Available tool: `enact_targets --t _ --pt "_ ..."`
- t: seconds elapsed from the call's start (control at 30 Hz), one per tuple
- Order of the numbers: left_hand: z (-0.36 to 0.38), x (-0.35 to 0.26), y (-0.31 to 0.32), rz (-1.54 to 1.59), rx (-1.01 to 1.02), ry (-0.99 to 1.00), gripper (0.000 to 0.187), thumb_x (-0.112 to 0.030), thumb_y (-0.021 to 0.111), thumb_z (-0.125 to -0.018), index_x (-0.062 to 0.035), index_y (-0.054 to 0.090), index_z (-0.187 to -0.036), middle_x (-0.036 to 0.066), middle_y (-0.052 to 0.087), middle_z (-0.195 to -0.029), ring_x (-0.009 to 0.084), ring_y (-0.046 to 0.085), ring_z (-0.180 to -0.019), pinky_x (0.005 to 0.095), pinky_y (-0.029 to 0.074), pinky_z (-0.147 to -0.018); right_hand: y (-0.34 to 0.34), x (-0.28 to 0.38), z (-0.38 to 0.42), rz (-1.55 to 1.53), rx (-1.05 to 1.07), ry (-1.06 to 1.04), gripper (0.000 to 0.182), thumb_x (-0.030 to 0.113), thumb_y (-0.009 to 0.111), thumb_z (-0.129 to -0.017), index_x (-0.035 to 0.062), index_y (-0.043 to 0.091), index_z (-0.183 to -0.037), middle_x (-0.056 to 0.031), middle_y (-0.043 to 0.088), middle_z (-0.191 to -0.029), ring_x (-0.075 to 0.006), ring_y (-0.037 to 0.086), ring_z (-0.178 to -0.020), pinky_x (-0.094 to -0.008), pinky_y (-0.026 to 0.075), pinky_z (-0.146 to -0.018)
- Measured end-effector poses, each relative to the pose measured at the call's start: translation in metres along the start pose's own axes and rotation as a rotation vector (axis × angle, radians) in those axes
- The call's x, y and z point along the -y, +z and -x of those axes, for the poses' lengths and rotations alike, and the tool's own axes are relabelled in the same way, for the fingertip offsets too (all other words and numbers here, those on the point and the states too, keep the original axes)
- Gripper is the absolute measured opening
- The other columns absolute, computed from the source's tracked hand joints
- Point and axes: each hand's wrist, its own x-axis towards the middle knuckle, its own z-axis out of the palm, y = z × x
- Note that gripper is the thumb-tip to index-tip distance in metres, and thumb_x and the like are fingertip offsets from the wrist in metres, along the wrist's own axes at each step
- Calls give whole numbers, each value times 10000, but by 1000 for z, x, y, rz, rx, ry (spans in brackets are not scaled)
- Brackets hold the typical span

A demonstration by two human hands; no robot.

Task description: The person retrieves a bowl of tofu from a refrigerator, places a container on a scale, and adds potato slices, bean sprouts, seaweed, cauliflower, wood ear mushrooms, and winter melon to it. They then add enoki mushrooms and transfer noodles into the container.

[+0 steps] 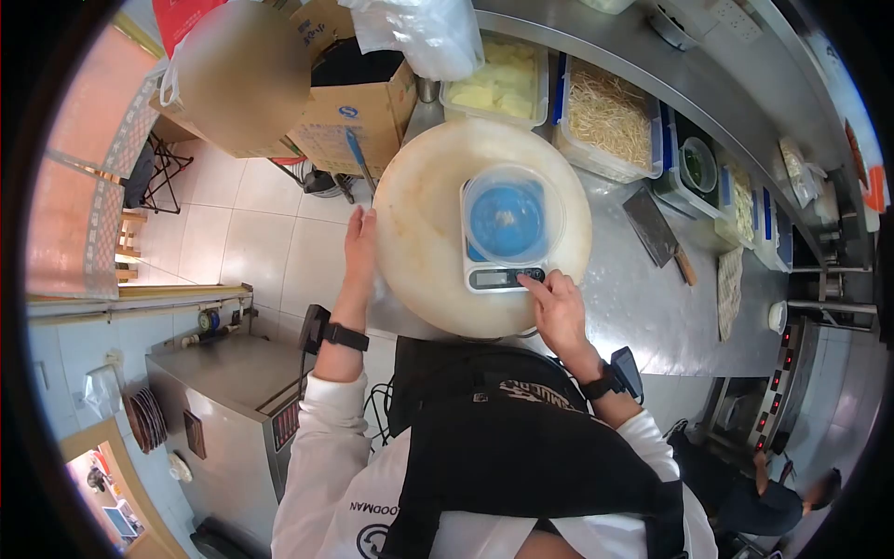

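Observation:
A white digital kitchen scale (473,279) rests on a thick round cutting board (419,214). On its blue platform sits a clear round plastic container (556,219) with no food visible inside. With the index finger stretched out, my right hand (562,317) touches the buttons beside the scale's display; its other fingers are loosely bent and hold nothing. My left hand (359,247) is against or just beside the board's left edge, its fingers extended and nothing in them.
A cleaver (654,228) lies on the steel counter (624,307), right of the board. Behind stand tubs of pale slices (494,84) and bean sprouts (610,107). Cardboard boxes (349,121) stand at the back left. Another person (754,494) is at the lower right.

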Motion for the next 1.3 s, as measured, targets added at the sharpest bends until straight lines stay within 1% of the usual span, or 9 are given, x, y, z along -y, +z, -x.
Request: enact_targets --t 0.07,0.17,0.37,0.5,0.67,0.73,0.87,1.07,1.3 --pt "-12 8 -2 164 390 -81 481 -346 330 -943 1 365 -1274 125 463 -1243 208 485 -1102 308 385 -927 0 1 -3 29 -4 1 343 4 560 -696 161 643 -989 -48 444 -748 -226 470 -718 -346 391 -628" --pt "0 -6 11 396 402 -316 508 -385 244 -950 -9 379 -1264 116 512 -1190 199 517 -1065 323 415 -908 -6 -2 -7 -9 9 -5 317 6 559 -703 148 641 -974 -50 464 -770 -226 477 -739 -347 390 -648" --pt "6 -20 13 480 578 -329 504 -384 228 -949 -31 356 -1285 122 478 -1237 218 492 -1107 345 411 -933 -42 -74 -29 -304 -141 99 241 -66 505 -699 56 591 -887 -111 512 -829 -279 498 -801 -352 406 -735" --pt "18 -5 20 536 526 -434 518 -400 238 -946 -37 337 -1302 128 456 -1262 230 481 -1121 351 405 -937 -85 -112 -109 -160 -91 28 206 -53 508 -704 42 589 -868 -116 542 -828 -294 523 -797 -353 423 -719" --pt "25 24 43 394 510 -152 535 -414 248 -945 -25 346 -1300 120 456 -1260 216 479 -1115 333 387 -942 -57 -156 -222 -255 14 -51 206 -39 517 -707 42 586 -883 -126 560 -870 -310 540 -831 -377 438 -735" --pt "25 21 49 375 455 -178 533 -411 249 -947 -17 364 -1286 123 473 -1237 210 488 -1099 326 390 -934 -33 -165 -261 -184 76 -298 232 -3 572 -705 59 592 -927 -115 575 -935 -295 534 -944 -379 430 -818" --pt "28 13 58 307 298 -177 547 -421 266 -942 9 414 -1244 131 523 -1161 198 517 -1047 310 407 -900 0 -178 -299 241 274 -387 352 119 695 -650 97 612 -991 -58 573 -1062 -250 442 -1145 -350 375 -937" --pt "36 -10 56 196 277 -194 609 -484 311 -913 22 422 -1234 127 511 -1169 200 509 -1046 308 401 -897 13 -196 -334 112 381 -596 347 286 705 -592 105 651 -884 -36 574 -1010 -245 478 -1065 -361 378 -902" --pt "37 -14 55 144 226 -262 620 -483 299 -914 27 406 -1250 137 487 -1204 217 472 -1096 309 360 -939 6 -197 -327 178 373 -560 298 301 702 -585 113 656 -811 -18 575 -902 -221 509 -940 -344 402 -820"
